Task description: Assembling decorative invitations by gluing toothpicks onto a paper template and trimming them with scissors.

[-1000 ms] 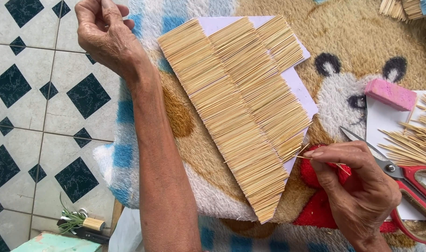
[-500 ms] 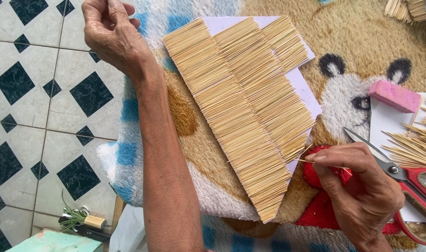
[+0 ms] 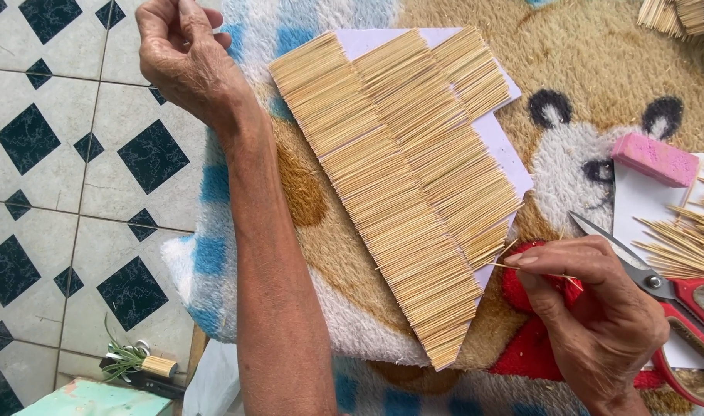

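Note:
A white card panel (image 3: 500,137) covered with rows of thin wooden sticks (image 3: 398,185) lies on a plush bear-pattern blanket (image 3: 598,85). My right hand (image 3: 591,308) pinches a single thin stick (image 3: 514,266) at the panel's lower right edge, its tip touching the last row. My left hand (image 3: 184,54) is raised over the tiled floor at upper left, fingers curled loosely, holding nothing visible; its forearm crosses the blanket's left side.
Red-handled scissors (image 3: 675,296) lie to the right of my right hand on a white sheet (image 3: 637,200) with loose sticks (image 3: 687,239). A pink block (image 3: 654,159) sits above them. More stick bundles (image 3: 675,15) lie top right. Black-and-white tiled floor (image 3: 51,200) is at left.
My right hand has brought the single stick closer to the panel's lower right edge. My left hand stays raised in nearly the same place.

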